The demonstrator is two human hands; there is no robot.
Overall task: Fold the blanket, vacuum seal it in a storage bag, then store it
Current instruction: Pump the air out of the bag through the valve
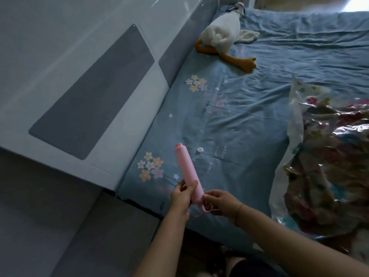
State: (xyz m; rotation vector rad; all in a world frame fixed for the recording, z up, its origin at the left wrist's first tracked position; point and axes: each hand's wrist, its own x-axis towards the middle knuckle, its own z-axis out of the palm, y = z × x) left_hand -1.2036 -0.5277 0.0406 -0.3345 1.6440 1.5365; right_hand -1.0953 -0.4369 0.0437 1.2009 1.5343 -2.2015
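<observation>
The grey headboard (89,92) fills the left of the view, with the bed (299,47) to its right. The left hand (182,193) grips the lower barrel of one pink hand pump (188,174), fingers and thumb curled round it. The right hand (218,200) pinches the pump's handle (205,209) at the near end. The pump looks light, rigid and smooth; it is probably best held as shown, one hand steadying the barrel and the other on the handle.

Beyond the pump, one empty clear storage bag (229,120), printed with flowers, lies flat on the bed. Its one white valve (199,150) sits just past the pump's tip, apart from it. The film looks thin, slippery and easily creased.

One white stuffed duck (221,35) lies at the head of the bed.

At the right edge a second clear bag (327,156) holds the one folded floral blanket (329,166). This bundle is likely soft, bulky and moderately heavy, and would be better lifted from beneath with both hands than by the film. Whether it is sealed cannot be told.
</observation>
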